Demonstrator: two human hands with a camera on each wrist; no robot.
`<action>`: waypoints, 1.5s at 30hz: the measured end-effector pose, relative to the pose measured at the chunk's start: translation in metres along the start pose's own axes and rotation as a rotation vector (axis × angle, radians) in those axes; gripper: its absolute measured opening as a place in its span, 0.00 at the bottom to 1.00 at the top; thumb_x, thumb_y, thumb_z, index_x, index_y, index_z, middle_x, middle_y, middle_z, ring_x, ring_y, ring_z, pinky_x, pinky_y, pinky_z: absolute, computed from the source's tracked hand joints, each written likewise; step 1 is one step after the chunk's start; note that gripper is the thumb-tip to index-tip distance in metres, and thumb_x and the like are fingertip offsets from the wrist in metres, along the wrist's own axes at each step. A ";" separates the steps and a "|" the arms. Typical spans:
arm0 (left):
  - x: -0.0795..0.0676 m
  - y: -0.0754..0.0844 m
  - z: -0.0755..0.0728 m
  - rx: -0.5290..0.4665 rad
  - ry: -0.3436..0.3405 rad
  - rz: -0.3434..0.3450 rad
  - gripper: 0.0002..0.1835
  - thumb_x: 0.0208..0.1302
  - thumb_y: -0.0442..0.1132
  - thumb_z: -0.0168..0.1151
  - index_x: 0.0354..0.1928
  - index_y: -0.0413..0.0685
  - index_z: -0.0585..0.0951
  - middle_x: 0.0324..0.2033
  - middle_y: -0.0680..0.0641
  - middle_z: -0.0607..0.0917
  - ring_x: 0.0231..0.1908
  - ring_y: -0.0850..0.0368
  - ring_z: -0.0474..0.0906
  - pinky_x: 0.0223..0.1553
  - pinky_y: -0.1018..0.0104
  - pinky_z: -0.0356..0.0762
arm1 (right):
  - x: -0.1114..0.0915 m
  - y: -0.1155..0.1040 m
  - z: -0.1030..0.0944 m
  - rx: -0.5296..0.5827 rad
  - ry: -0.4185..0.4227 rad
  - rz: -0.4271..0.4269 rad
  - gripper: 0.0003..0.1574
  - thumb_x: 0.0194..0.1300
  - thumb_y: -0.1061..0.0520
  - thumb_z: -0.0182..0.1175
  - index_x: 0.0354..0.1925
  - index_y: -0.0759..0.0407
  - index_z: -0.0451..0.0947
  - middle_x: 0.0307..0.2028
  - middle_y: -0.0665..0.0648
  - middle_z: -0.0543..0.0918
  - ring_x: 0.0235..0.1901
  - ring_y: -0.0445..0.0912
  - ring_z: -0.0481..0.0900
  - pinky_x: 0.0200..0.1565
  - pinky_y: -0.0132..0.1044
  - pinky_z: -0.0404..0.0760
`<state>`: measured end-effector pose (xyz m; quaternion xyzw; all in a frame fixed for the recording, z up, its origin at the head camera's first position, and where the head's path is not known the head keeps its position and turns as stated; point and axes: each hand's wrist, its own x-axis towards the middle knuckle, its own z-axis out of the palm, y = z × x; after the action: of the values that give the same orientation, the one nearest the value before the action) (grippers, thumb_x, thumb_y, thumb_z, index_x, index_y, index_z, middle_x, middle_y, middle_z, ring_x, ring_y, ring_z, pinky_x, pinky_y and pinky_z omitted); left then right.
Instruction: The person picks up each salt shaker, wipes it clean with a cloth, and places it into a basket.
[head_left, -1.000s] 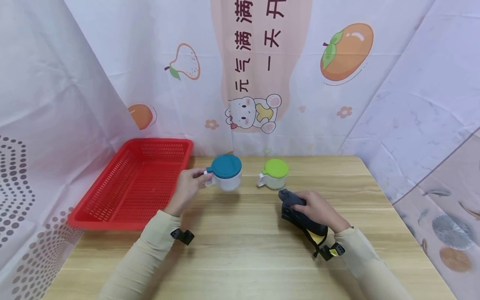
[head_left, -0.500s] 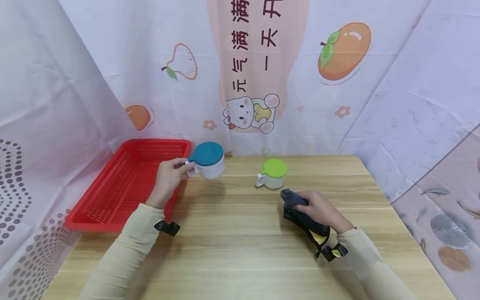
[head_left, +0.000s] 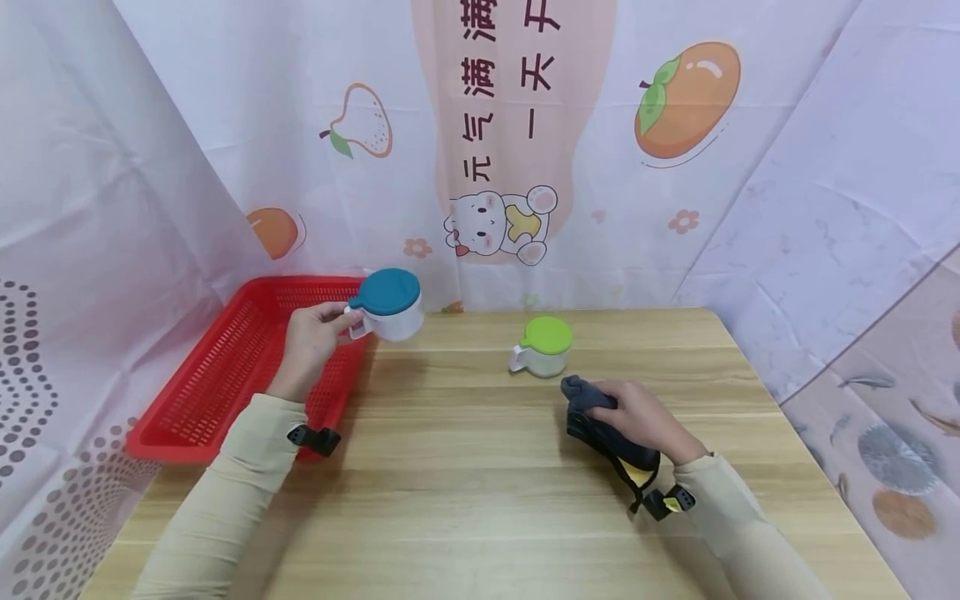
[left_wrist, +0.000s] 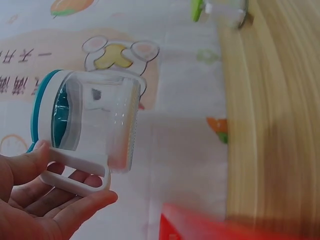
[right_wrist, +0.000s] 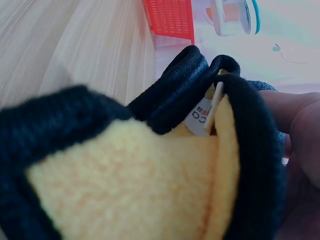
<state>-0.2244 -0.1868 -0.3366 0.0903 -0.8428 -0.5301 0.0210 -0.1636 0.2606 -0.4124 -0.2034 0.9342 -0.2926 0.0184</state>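
Observation:
My left hand [head_left: 309,340] grips the white handle of a clear seasoning jar with a blue lid [head_left: 390,293]. The jar is off the table, near the back right corner of the red basket [head_left: 172,447]. In the left wrist view the jar [left_wrist: 95,112] appears see-through, with thumb and fingers about its handle. At the right, my right hand [head_left: 637,417] holds a dark fabric item [head_left: 588,400] with black edging and yellow fleece lining. In the right wrist view, a white label [right_wrist: 199,116] shows inside that lining [right_wrist: 125,175].
A smaller jar with a lime-green lid [head_left: 547,335] stands on the wooden table [head_left: 465,500] toward the back, its handle pointing left. Behind the table hangs a printed curtain [head_left: 600,208].
My left hand has lifted the blue-lidded jar and carried it left toward the basket. The right hand and its fabric item have hardly moved. The green-lidded jar stays put.

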 end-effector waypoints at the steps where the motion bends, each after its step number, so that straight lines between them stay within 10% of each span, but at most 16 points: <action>1: 0.001 0.000 -0.002 0.000 0.007 0.004 0.27 0.66 0.52 0.60 0.63 0.46 0.76 0.58 0.40 0.79 0.54 0.45 0.78 0.55 0.56 0.79 | 0.000 0.000 0.000 0.002 -0.001 0.001 0.17 0.63 0.59 0.63 0.50 0.61 0.83 0.43 0.59 0.87 0.31 0.40 0.75 0.34 0.32 0.72; 20: 0.023 -0.002 -0.037 -0.048 0.076 0.005 0.28 0.64 0.52 0.61 0.61 0.42 0.77 0.33 0.63 0.81 0.39 0.61 0.78 0.41 0.74 0.82 | 0.001 -0.005 0.002 -0.013 -0.001 0.005 0.11 0.62 0.57 0.65 0.43 0.57 0.84 0.33 0.52 0.86 0.25 0.39 0.70 0.30 0.31 0.69; 45: 0.051 -0.027 -0.061 -0.057 0.153 -0.074 0.29 0.66 0.54 0.59 0.62 0.43 0.75 0.36 0.62 0.77 0.42 0.60 0.73 0.41 0.76 0.80 | -0.002 -0.005 0.000 0.034 -0.006 -0.001 0.08 0.63 0.57 0.64 0.42 0.56 0.85 0.28 0.49 0.82 0.23 0.38 0.68 0.28 0.30 0.67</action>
<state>-0.2629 -0.2616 -0.3369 0.1610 -0.8194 -0.5459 0.0682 -0.1600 0.2579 -0.4097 -0.2044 0.9288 -0.3081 0.0244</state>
